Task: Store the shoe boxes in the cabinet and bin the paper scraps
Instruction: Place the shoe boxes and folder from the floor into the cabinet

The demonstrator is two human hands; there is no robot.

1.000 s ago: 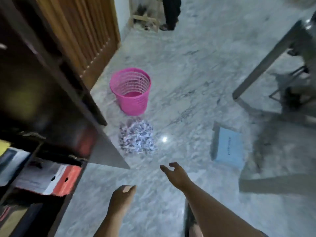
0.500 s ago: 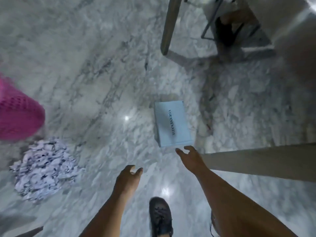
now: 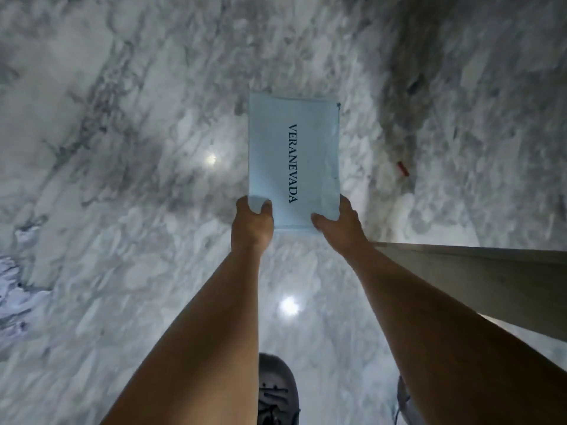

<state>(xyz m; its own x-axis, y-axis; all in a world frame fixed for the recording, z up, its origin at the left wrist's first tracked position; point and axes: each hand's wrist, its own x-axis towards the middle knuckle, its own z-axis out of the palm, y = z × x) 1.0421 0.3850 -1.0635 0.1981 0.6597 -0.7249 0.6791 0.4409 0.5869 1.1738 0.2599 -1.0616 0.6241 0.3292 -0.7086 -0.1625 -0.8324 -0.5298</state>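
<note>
My left hand (image 3: 251, 223) and right hand (image 3: 339, 222) grip near corners of pale blue shoe box (image 3: 293, 161), thumbs over lid, fingers curled under sides; two-sided hold likely keeps it level for lifting off marble floor (image 3: 122, 179). Paper scraps (image 3: 15, 296) lie far left.

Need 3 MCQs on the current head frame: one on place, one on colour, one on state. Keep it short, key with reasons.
1. Where do the hands hold the shoe box?
A. at its near corners
B. at its far end
C. underneath, out of sight

2. What colour is the box lid?
A. red
B. pale blue
C. black

3. What state is the left hand in?
A. open flat on the floor
B. grip closed on the box, thumb on the lid
C. hanging idle

Key: 1 A, since the left hand and right hand both sit at the corners of the end nearest the person. 2 B, the lid is pale blue with dark VERANEVADA lettering. 3 B, the thumb lies on top and the fingers wrap the edge.
</note>
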